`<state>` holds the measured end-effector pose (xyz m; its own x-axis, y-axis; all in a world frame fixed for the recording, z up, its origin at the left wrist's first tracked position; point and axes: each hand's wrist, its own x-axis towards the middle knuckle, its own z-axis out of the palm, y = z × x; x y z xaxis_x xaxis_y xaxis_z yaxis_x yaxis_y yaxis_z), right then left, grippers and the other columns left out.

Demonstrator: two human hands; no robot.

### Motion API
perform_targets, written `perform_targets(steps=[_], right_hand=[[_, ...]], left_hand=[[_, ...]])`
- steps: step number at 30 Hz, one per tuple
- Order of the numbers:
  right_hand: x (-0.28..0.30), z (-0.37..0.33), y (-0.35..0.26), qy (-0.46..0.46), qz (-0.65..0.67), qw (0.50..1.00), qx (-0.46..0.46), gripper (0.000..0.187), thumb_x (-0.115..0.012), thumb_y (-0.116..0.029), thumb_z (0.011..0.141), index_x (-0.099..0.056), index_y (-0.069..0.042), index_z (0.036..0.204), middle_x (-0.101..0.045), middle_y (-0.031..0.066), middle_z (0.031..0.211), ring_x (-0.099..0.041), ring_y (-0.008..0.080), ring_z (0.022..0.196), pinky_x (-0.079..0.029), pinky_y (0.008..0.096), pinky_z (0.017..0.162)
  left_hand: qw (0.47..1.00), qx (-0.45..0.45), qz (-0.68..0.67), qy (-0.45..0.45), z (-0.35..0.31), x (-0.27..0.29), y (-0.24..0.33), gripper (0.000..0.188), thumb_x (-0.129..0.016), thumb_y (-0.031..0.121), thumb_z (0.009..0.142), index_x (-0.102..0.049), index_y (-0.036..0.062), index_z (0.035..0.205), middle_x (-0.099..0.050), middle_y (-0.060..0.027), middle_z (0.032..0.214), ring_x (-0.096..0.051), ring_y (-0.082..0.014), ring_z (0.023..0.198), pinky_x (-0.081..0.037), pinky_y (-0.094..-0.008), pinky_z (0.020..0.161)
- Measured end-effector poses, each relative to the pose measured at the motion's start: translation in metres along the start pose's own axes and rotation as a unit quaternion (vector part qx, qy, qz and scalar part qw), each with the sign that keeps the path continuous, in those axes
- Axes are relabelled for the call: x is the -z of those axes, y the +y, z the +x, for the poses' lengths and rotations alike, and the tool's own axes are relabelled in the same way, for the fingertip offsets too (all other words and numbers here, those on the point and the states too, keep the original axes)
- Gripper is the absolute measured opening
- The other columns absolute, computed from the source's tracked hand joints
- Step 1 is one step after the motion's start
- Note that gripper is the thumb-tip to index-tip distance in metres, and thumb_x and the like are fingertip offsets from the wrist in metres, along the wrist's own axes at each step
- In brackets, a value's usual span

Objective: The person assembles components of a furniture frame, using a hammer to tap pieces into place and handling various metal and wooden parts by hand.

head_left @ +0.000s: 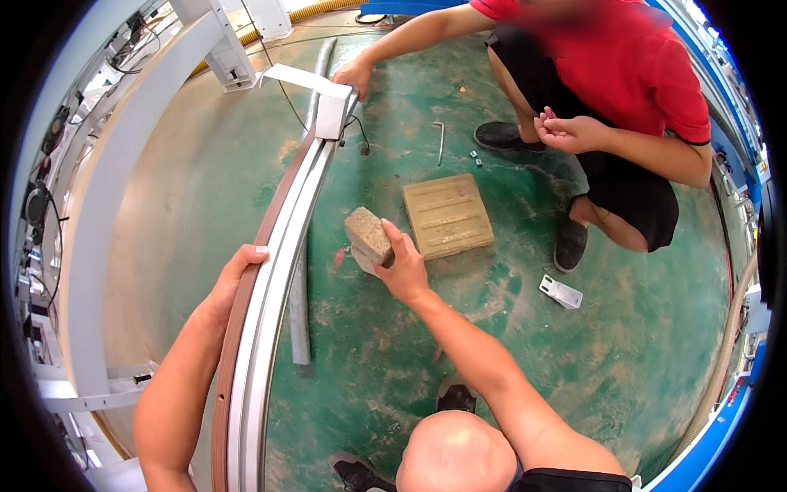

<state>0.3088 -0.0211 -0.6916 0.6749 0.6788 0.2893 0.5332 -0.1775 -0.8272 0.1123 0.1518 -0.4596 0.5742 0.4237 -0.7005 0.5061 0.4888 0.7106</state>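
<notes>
My left hand (pixel 227 283) is closed round a long aluminium rail (pixel 275 275) with a brown strip along its left side, its thumb lying over the top edge. The rail runs from the lower edge up to a white bracket (pixel 332 111) at the far end. To the right of the rail, my right hand (pixel 403 269) grips a rough grey-brown brick (pixel 368 233), held tilted between thumb and fingers. A paler surface shows under the brick; I cannot tell what it is. At the far end a co-worker's hand (pixel 354 75) touches the rail by the bracket.
A yellow ribbed paving block (pixel 447 215) lies on the green floor, with a hex key (pixel 441 143) and small metal parts (pixel 475 158) beyond it. A white metal bracket (pixel 561 291) lies right. A grey tube (pixel 301 328) runs beneath the rail. A co-worker in red (pixel 631 74) crouches opposite.
</notes>
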Motion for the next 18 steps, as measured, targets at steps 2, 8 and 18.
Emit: perform_targets(steps=[2, 8, 18], right_hand=[[-0.001, -0.013, 0.001, -0.006, -0.004, 1.0, 0.01, 0.095, -0.084, -0.003, 0.074, -0.036, -0.026, 0.153, -0.061, 0.0174, 0.128, -0.064, 0.0423, 0.111, -0.055, 0.046, 0.089], [0.021, -0.037, -0.001, 0.011, -0.002, 1.0, 0.023, 0.092, -0.084, -0.005, 0.075, -0.037, -0.027, 0.152, -0.062, 0.0161, 0.123, -0.066, 0.0419, 0.105, -0.056, 0.0462, 0.084], [0.016, -0.019, 0.01, 0.008, 0.003, 0.998, 0.061, 0.093, -0.084, -0.004, 0.073, -0.039, -0.027, 0.151, -0.064, 0.0155, 0.117, -0.066, 0.0406, 0.101, -0.056, 0.0459, 0.082]], left_hand=[[1.0, 0.007, -0.006, -0.009, 0.0, 0.003, -0.001, 0.069, -0.063, 0.053, 0.081, -0.063, 0.0005, 0.126, -0.072, -0.0137, 0.097, -0.069, -0.0187, 0.076, -0.057, -0.0326, 0.066], [0.999, 0.017, 0.002, 0.041, -0.008, -0.012, 0.002, 0.069, -0.066, 0.057, 0.078, -0.067, 0.0037, 0.121, -0.071, -0.009, 0.089, -0.066, -0.0152, 0.068, -0.056, -0.0305, 0.058], [0.998, -0.01, -0.036, -0.051, 0.005, 0.003, 0.003, 0.063, -0.062, 0.052, 0.083, -0.066, -0.0001, 0.118, -0.074, -0.0112, 0.087, -0.071, -0.016, 0.066, -0.062, -0.0275, 0.058]])
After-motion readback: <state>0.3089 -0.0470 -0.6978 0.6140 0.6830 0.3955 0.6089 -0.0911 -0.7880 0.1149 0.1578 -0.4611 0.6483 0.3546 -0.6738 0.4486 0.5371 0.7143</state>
